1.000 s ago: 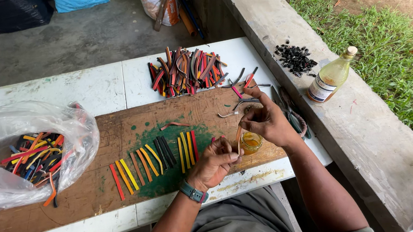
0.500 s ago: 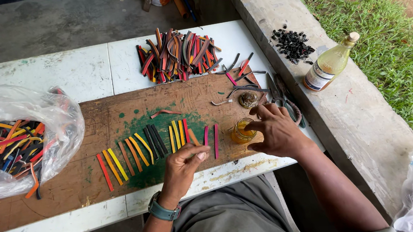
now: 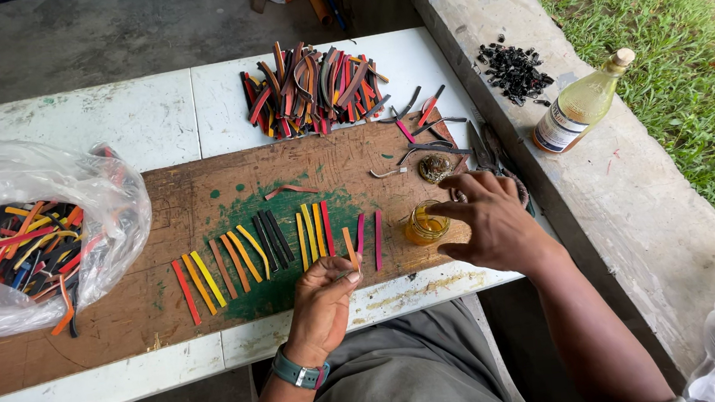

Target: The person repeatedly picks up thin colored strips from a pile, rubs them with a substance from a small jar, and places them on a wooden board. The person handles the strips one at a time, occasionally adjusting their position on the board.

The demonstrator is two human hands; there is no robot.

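Left hand (image 3: 322, 303) pinches an orange strip (image 3: 350, 250) at the end of a laid-out row of coloured strips (image 3: 275, 247); right hand (image 3: 488, 220), fingers loose, touches a small glue jar (image 3: 424, 225). A large pile of strips (image 3: 313, 88) waits beyond.

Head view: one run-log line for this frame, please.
left hand: pinching orange strip at row end | right hand: fingers on small jar | surface: wooden board

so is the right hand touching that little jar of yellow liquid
Touching. The head view shows the right hand with its fingertips resting on the rim of the small glass jar on the wooden board.
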